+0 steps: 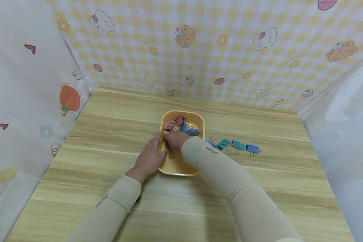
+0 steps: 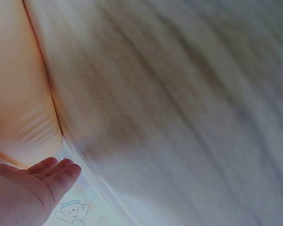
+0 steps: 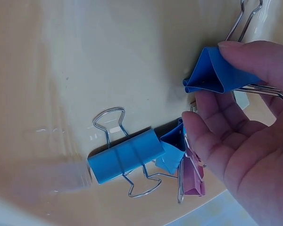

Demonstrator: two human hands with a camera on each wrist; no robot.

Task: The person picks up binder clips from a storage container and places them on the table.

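A yellow plastic tray (image 1: 181,174) sits on the wooden table. At its left wall my left hand (image 1: 149,157) grips the side, thumb over the rim and fingers along the outside; the left wrist view shows these fingers (image 2: 61,176) fairly straight. Inside the tray, my right hand (image 1: 176,139) pinches a blue binder clip (image 3: 224,70) between thumb and fingers. Beyond it in the tray lie a red binder clip (image 1: 179,119), a pink one (image 1: 170,125) and blue ones (image 1: 192,132). The right hand partly hides the tray's contents in the head view.
To the tray's right, a row of binder clips lies on the table: a blue one (image 1: 211,144) partly behind my right sleeve, two teal ones (image 1: 238,145) and another blue one (image 1: 253,148). Patterned sheets (image 1: 199,60) stand at the back and sides.
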